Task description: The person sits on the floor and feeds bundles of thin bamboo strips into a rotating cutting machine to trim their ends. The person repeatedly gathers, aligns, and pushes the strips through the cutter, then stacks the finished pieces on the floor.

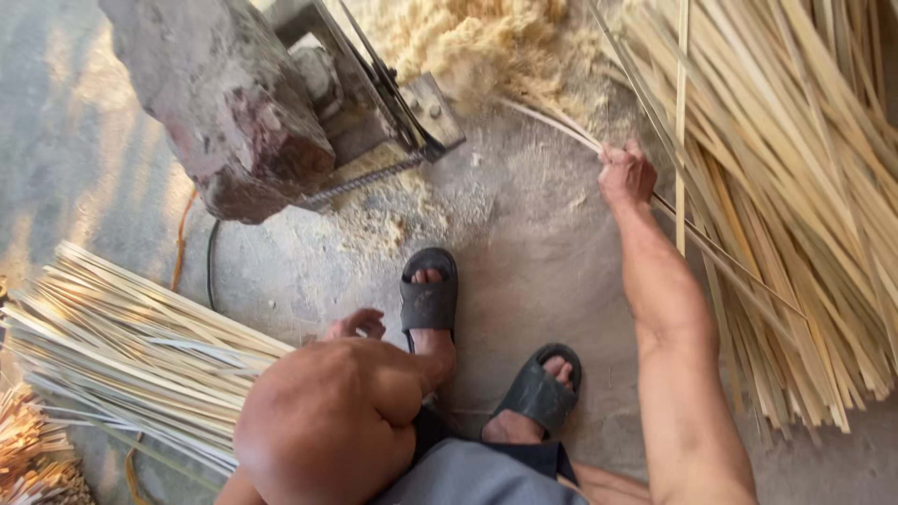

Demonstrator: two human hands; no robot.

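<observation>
Right hand point(625, 175) pinches thin bamboo strips point(561, 124); left hand point(357, 324) hangs free.

Bamboo strip point(561, 124): thin, pale, slightly curved sliver. One end is pinched in the closed right hand point(625, 175); the remainder runs up and left across the sawdust-strewn floor toward the sawdust heap, lying nearly flat, just beside the machine's metal plate.

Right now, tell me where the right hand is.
Head view, upper right: the right hand grips thin bamboo strips beside the big strip pile, below the sawdust.
</observation>
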